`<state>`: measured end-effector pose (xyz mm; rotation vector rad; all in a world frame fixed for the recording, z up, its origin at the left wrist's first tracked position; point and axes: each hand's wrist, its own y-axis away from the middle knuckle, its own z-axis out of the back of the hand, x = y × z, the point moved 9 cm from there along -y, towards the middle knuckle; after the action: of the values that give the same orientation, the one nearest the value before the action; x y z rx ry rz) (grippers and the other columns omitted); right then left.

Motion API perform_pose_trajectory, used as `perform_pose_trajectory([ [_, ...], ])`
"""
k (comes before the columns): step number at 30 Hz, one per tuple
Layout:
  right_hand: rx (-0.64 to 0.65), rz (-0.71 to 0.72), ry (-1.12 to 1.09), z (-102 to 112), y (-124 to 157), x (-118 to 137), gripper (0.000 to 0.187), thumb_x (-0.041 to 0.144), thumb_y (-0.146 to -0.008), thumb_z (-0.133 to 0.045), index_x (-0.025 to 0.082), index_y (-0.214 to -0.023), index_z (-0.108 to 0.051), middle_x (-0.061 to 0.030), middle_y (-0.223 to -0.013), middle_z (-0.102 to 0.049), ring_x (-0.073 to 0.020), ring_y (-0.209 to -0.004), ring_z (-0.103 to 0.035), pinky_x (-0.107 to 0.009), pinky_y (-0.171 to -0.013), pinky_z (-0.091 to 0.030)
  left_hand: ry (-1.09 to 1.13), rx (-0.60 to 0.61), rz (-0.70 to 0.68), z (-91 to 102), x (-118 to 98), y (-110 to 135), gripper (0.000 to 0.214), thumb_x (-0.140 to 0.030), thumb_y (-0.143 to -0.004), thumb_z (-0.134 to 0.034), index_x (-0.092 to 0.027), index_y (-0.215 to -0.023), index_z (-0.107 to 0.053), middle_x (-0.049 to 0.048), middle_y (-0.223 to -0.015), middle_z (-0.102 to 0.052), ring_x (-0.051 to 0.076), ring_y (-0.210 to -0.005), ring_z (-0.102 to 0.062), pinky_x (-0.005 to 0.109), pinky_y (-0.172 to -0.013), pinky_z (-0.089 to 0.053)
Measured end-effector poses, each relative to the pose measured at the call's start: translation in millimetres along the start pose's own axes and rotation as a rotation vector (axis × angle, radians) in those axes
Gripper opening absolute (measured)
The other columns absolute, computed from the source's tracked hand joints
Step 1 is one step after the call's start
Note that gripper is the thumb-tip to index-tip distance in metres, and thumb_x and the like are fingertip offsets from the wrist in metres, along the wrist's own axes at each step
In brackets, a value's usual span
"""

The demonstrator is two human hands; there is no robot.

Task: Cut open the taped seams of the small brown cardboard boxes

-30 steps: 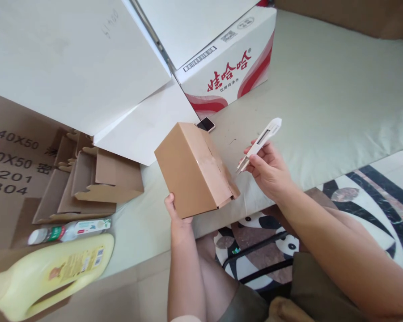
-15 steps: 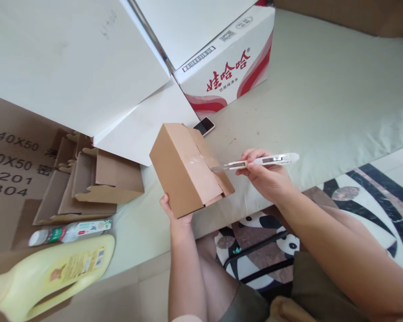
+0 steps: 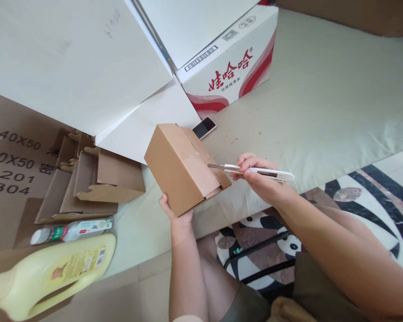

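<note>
At far left lie a yellow jug (image 3: 72, 261) and a small bottle (image 3: 72, 230), with open cartons (image 3: 120, 174) just beyond them. The left hand (image 3: 176, 214) grips the lower corner of a tilted brown box (image 3: 172, 165), held above the pale green surface (image 3: 322, 112); a phone (image 3: 204, 128) lies just behind it. A bare blade (image 3: 216, 166) points left at the box's flaps; whether its tip touches, I cannot tell. At right, the right hand (image 3: 263, 181) is closed around the white knife (image 3: 271, 173). With only one corner held, the box could twist under pressure, letting the blade skid toward the left hand; pushing too deep could nick whatever is inside, which is hidden.
</note>
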<state>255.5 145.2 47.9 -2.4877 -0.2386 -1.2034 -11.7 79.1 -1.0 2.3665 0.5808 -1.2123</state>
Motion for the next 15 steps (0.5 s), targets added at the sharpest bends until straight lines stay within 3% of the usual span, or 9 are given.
perform_pose_trajectory([
  [8, -0.006, 0.019, 0.028, 1.6, 1.0, 0.1, 0.007, 0.030, -0.089, -0.070, 0.027, -0.090, -0.076, -0.0013, -0.103, -0.058, -0.0124, -0.084, -0.069, -0.033, -0.082, -0.059, 0.050, 0.035, 0.034, -6.0, 1.4, 1.7, 0.045, -0.049, -0.059, -0.076, -0.022, -0.094, -0.072, 0.0001, -0.085, -0.077, 0.022, -0.075, -0.070, 0.031, -0.067, -0.057],
  [15, -0.018, 0.038, 0.004, 1.9, 0.8, 1.1, 0.007, 0.028, -0.091, -0.068, 0.029, -0.092, -0.075, -0.0001, -0.102, -0.057, -0.0116, -0.083, -0.069, -0.031, -0.081, -0.058, 0.030, -0.031, 0.060, -5.4, 3.2, 4.8, 0.051, -0.050, -0.053, -0.079, -0.021, -0.094, -0.071, 0.0014, -0.084, -0.076, 0.022, -0.074, -0.069, 0.030, -0.062, -0.055],
])
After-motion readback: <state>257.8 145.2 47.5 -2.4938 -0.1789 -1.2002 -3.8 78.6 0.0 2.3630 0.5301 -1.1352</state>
